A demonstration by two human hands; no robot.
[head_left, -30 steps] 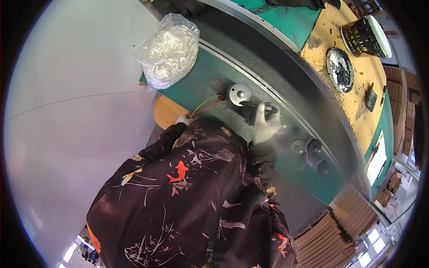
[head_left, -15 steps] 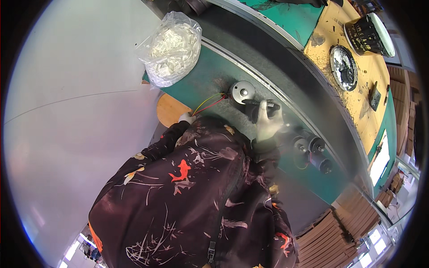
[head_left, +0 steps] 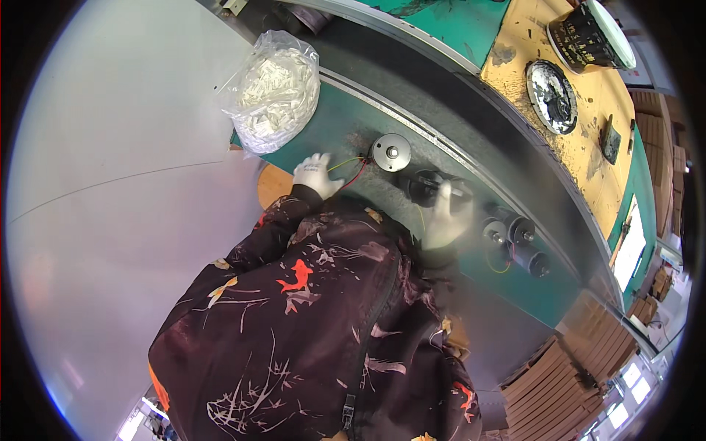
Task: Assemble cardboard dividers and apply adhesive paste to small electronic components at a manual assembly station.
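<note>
My left hand (head_left: 315, 175), in a white glove, pinches the yellow and red wires (head_left: 351, 170) that run to a small round silver motor (head_left: 391, 152) lying on the green bench (head_left: 346, 121). My right hand (head_left: 444, 216), also gloved and blurred, rests on a black cylindrical motor (head_left: 424, 184) just right of the silver one. My dark patterned sleeves and jacket fill the lower middle of the view.
A clear plastic bag of small white parts (head_left: 273, 90) sits at the bench's left end. Several more black motors (head_left: 515, 239) lie to the right. A grey conveyor strip (head_left: 471, 103) runs behind, with an orange board carrying round black parts (head_left: 550, 95) beyond it. Brown stacked trays (head_left: 559, 367) stand lower right.
My right hand has slid a little along the bench over the black motor. My left hand stays on the wires by the silver motor.
</note>
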